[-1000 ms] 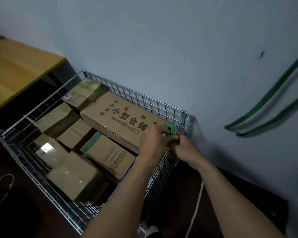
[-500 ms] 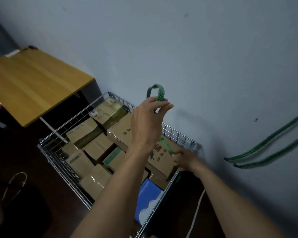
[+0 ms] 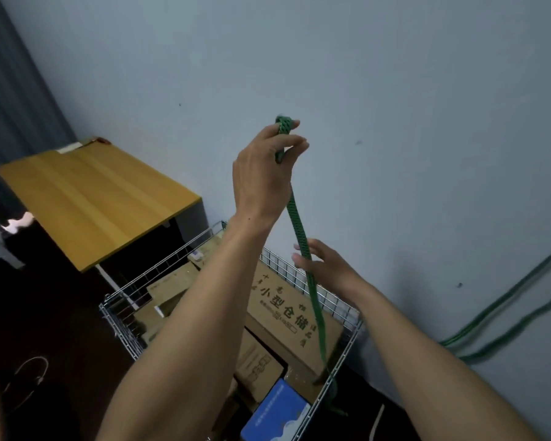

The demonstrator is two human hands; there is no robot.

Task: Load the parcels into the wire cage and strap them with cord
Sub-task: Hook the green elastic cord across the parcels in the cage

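A wire cage (image 3: 350,337) stands against the wall, filled with several brown cardboard parcels. The biggest parcel (image 3: 287,310) bears printed characters, and a blue box (image 3: 275,415) lies near the front. A green cord (image 3: 303,246) runs taut from the cage's right rim up to my left hand (image 3: 266,173), which is raised high and grips the cord's end. My right hand (image 3: 325,265) is lower, beside the cord, its fingers loosely extended and touching it. My left forearm hides much of the cage.
A wooden table (image 3: 96,198) stands to the left of the cage. Two more green cords (image 3: 503,310) run along the wall at right. A white cable (image 3: 377,421) lies on the dark floor. A grey curtain (image 3: 10,90) hangs at far left.
My left hand has risen from the cage rim to well above it, pulling the green cord up taut. My right hand let go at the rim and lifted alongside the cord.
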